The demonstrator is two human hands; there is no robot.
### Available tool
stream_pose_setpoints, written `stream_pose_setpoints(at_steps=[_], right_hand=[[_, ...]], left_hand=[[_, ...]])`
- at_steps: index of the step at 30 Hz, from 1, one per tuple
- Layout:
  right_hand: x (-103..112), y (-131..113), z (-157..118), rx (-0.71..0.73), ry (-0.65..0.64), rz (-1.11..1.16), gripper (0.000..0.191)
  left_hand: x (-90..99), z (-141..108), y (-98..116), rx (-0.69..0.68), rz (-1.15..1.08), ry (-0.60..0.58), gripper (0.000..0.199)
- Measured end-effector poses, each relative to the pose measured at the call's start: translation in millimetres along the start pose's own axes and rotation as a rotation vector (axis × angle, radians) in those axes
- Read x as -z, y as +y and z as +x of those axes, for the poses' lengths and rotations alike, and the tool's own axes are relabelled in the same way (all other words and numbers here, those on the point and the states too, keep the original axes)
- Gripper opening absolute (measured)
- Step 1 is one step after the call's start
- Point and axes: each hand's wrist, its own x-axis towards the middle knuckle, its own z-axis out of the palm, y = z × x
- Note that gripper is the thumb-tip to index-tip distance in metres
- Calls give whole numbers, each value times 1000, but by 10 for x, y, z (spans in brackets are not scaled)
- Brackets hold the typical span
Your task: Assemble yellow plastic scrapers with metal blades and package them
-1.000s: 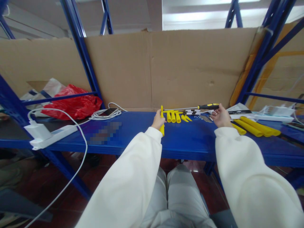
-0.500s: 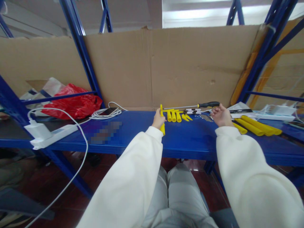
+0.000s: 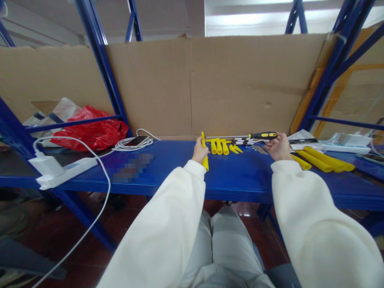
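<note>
Between the front and back edges of the tabletop (image 3: 171, 164), the left hand (image 3: 199, 152) had its fingers wrapped around an upright yellow piece (image 3: 205, 164), probably light, stiff and best held by its tube, while the right hand (image 3: 280, 149) pinched the grippy handle end of a screwdriver (image 3: 263, 135).

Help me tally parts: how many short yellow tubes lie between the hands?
3: the nearest tube beside the left hand, the middle tube, then the far tube. More may be hidden.
</note>
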Motion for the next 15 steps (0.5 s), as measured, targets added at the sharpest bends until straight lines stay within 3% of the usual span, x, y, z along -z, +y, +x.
stream_pose_setpoints(at_steps=[7,15], right_hand=[[-3,9,-1,-7,-39,-3,50],[-12,14,-11,18,-44,-11,52]], left_hand=[[3,35,-27,1,1,5,75],[2,22,-17,9,0,12,75]])
